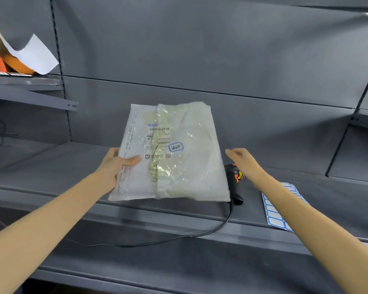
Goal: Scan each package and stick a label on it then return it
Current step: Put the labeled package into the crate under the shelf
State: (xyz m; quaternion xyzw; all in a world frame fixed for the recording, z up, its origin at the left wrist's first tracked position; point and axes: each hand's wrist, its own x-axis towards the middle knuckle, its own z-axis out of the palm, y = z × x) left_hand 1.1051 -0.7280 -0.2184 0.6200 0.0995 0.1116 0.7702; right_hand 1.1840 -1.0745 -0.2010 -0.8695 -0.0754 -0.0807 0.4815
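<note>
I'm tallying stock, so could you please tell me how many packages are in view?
1. The package is held at its left edge by the left hand, above the shelf. It hides part of the shelf, so another could lie behind it.

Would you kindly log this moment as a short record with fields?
package: white plastic mailer, held over the shelf
label: blue-bordered sticker already on package
left hand: grips package's left edge
right hand: open, apart from package
scanner: black and orange, lying on shelf, partly hidden by package
label sheet: on shelf, under right forearm
</note>
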